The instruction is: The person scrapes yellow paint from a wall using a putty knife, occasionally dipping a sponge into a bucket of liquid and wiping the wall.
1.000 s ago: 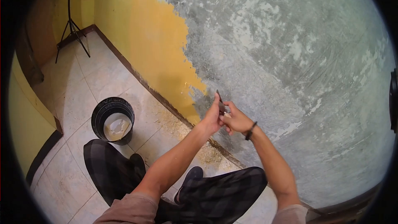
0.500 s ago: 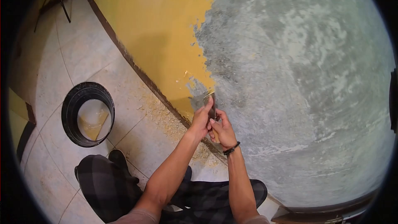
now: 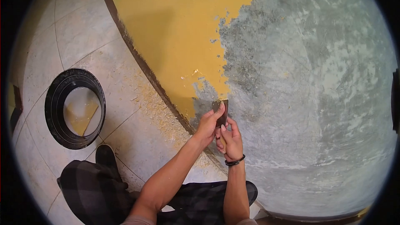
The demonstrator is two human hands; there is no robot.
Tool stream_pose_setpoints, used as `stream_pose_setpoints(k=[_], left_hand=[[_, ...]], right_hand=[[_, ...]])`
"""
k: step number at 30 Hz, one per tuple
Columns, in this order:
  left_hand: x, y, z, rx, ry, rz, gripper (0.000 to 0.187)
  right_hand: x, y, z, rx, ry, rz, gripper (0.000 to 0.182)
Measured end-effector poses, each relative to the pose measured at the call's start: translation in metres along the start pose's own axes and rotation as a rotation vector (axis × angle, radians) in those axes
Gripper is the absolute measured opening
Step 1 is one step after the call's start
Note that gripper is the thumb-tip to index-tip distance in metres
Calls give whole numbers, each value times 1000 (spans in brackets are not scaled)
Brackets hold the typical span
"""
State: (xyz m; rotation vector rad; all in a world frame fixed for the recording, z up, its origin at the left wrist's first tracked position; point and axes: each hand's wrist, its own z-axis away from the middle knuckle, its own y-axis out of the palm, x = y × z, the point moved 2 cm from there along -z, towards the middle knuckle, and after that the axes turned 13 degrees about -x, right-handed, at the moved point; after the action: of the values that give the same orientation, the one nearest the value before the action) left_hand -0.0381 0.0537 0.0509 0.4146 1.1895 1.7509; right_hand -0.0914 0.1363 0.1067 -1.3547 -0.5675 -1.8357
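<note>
My right hand (image 3: pixel 231 141) is wrapped round the pale handle of a paint scraper (image 3: pixel 224 117). My left hand (image 3: pixel 209 126) grips the scraper's dark, wide blade, its thumb pressed along the face. The blade's edge carries a little yellow paint and is at the ragged lower border of the yellow paint (image 3: pixel 175 54) on the wall. Around and to the right of the blade, the wall shows bare grey plaster (image 3: pixel 287 100). Part of the handle is hidden by my right fingers.
A black bucket (image 3: pixel 51 114) with pale liquid and a yellowish flat piece in it stands on the tiled floor at left. Paint flakes (image 3: pixel 160 114) lie along the brown baseboard (image 3: pixel 146 68). My bent legs and a dark shoe (image 3: pixel 106 157) are below.
The view has shifted, so the bucket sits further left and the wall's paint border further right. The scraper blade now shows more of its broad face. Both hands keep their hold.
</note>
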Motion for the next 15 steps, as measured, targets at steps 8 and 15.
stream_pose_setpoints(k=[8, 15], left_hand=[[-2, -5, 3, -89, 1, 8, 43], [4, -4, 8, -32, -28, -66, 44]], right_hand=[[4, 14, 12, -45, -23, 45, 44], [-4, 13, 19, -151, -47, 61, 39]])
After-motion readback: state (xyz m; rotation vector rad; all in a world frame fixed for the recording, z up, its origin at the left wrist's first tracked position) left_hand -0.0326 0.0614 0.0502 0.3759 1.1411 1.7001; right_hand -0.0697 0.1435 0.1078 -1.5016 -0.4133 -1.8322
